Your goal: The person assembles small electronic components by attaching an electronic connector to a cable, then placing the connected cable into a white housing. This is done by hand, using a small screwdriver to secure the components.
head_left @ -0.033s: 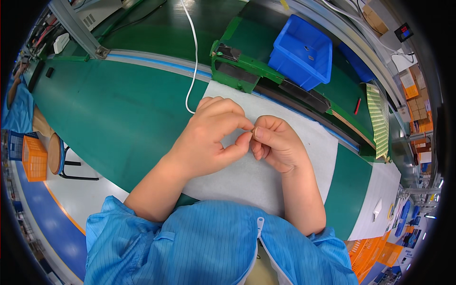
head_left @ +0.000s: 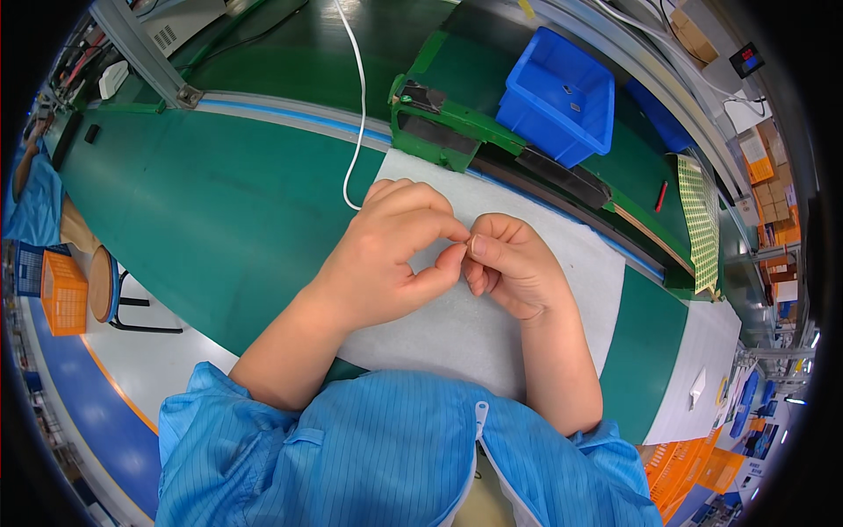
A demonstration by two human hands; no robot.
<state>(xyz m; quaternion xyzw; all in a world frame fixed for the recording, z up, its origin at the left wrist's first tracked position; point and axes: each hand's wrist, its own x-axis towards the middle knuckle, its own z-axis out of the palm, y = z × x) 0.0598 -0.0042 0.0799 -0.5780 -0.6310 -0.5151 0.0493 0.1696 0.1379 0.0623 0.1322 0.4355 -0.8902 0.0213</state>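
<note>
Both hands meet over the middle of a white rectangular foam mat point(head_left: 492, 334) that lies on the green workbench top point(head_left: 202, 220). The left hand point(head_left: 386, 255) has its thumb and forefinger pinched together, tip to tip, right against the right hand point(head_left: 514, 263), whose fingers are curled in with the thumb pressed to the forefinger. Whatever sits between the fingertips is too small to make out, so what they grip cannot be told; the pinch point hangs just above the mat's centre.

The mat's near edge runs under the blue striped smock sleeves point(head_left: 263, 448); its far edge touches a green metal fixture with dark slots point(head_left: 439, 132) and a long dark rail point(head_left: 562, 176). A thin white cable point(head_left: 358, 105) comes down from the far side and ends at the mat's far-left corner, close to the left knuckles. A blue plastic bin point(head_left: 562, 97) stands beyond the fixture. Left of the mat the green top lies bare to a grey-blue strip; right of the hands the mat is uncovered to its right edge.
</note>
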